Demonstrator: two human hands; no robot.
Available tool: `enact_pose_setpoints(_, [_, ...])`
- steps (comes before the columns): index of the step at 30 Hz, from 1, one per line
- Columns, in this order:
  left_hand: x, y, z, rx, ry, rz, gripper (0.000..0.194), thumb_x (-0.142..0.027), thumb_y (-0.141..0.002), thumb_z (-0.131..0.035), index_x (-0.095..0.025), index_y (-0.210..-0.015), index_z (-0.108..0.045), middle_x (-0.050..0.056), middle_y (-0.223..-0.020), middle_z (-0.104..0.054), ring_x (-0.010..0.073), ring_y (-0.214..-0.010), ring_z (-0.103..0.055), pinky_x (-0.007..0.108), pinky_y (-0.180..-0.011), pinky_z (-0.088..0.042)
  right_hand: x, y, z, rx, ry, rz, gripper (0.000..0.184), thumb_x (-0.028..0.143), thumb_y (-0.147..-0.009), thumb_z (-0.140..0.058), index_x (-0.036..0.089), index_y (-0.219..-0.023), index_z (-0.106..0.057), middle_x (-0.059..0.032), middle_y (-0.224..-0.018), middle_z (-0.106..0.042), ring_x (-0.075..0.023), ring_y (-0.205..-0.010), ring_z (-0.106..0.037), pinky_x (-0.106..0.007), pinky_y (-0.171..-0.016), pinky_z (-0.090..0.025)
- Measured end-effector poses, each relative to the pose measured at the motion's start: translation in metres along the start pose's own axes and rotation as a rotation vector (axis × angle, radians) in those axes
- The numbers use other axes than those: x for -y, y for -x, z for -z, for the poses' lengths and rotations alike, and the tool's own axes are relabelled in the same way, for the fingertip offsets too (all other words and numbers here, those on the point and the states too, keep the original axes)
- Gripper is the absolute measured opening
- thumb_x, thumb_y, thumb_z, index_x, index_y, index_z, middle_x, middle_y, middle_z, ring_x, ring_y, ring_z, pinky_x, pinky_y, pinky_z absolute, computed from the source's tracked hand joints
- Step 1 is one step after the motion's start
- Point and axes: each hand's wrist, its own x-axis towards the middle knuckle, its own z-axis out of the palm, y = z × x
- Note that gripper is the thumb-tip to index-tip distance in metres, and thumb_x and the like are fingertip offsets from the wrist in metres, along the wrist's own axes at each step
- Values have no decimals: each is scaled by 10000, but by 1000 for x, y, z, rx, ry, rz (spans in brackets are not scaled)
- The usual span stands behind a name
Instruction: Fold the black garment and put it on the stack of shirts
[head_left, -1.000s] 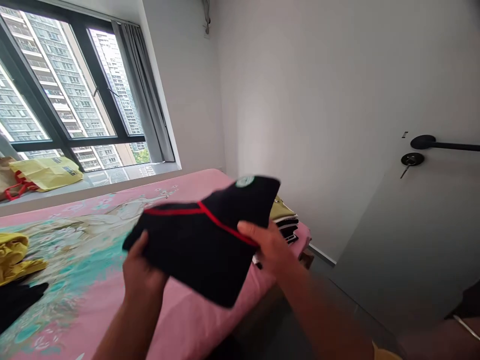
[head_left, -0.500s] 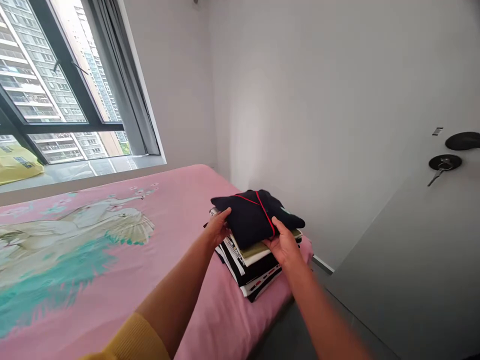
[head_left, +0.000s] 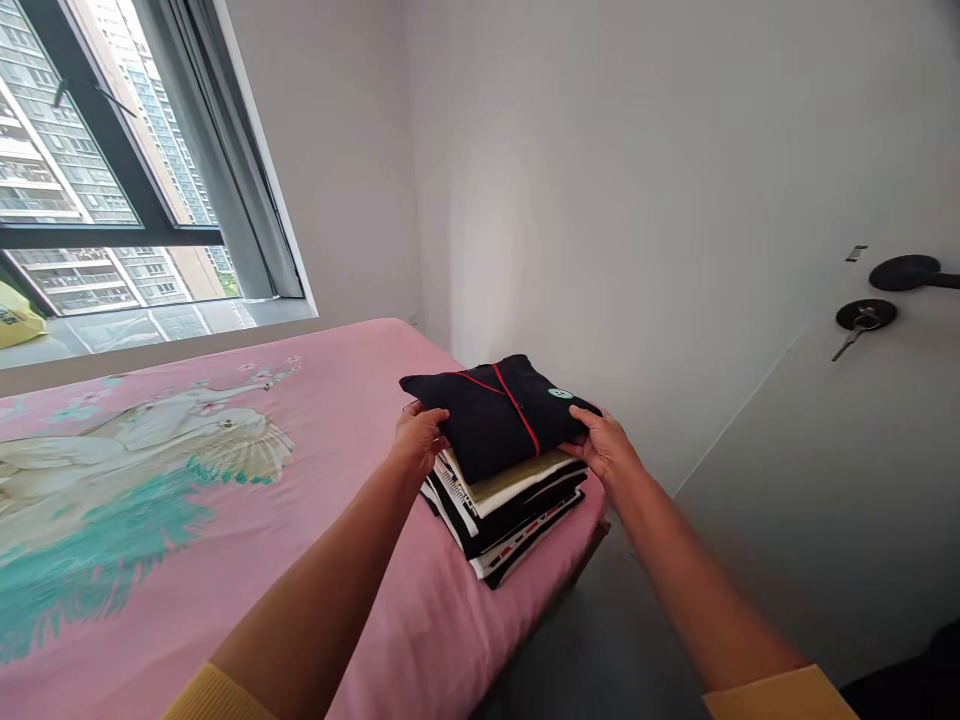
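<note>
A folded black shirt point(head_left: 487, 425) with red piping and a small round pale-green badge lies on top of a stack of folded clothes point(head_left: 517, 510). My left hand point(head_left: 421, 435) grips its left edge, thumb on top and fingers underneath. On the opposite side my right hand point(head_left: 604, 447) pinches the right edge near the badge, its fingertips hidden below the cloth. The stack beneath shows olive, white and black layers, some with printed patterns. It rests at the corner of the bed.
The bed has a pink sheet point(head_left: 360, 400) with a white-and-teal bird print. Behind it is a white wall point(head_left: 525, 200). A door handle point(head_left: 907, 272) and a lock with a key point(head_left: 866, 316) are at the right. A window with a grey curtain point(head_left: 225, 150) and a yellow bag point(head_left: 16, 318) are at the left.
My right hand has moved right along the shirt's edge to its right corner, and the badge now shows fully. My left hand still holds the left edge. The view has shifted slightly.
</note>
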Motion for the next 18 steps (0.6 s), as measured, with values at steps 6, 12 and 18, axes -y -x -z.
enact_pose_setpoints(6, [8,39,8,55,-103,141,362,-368,-694,-694,-159,-947,-541,-8,-634,-537,101,-443,-512,271,-460,-463,-18,5,24,-26,303,7,458,298,-678,-687,185,-1095,-535,-30,-741,-629,-116,-406,-541,-190,-301,-381])
enact_pose_setpoints(12, [23,88,10,168,-280,129,728,-297,-608,-783,-213,-1239,-430,50,-803,-635,139,-458,-575,229,-383,-410,-7,12,30,-127,841,316,594,444,-696,-647,162,-1200,-509,-108,-949,-628,-158,-628,-595,-284,-550,-487])
enact_pose_setpoints(18, [59,134,21,159,-103,118,815,-304,-673,-723,-165,-1353,-296,48,-725,-662,117,-479,-561,186,-386,-369,4,50,-22,131,1000,1047,490,442,-858,-441,211,-1289,-468,-105,-1347,-459,-235,-1263,-375,-443,-1078,-252])
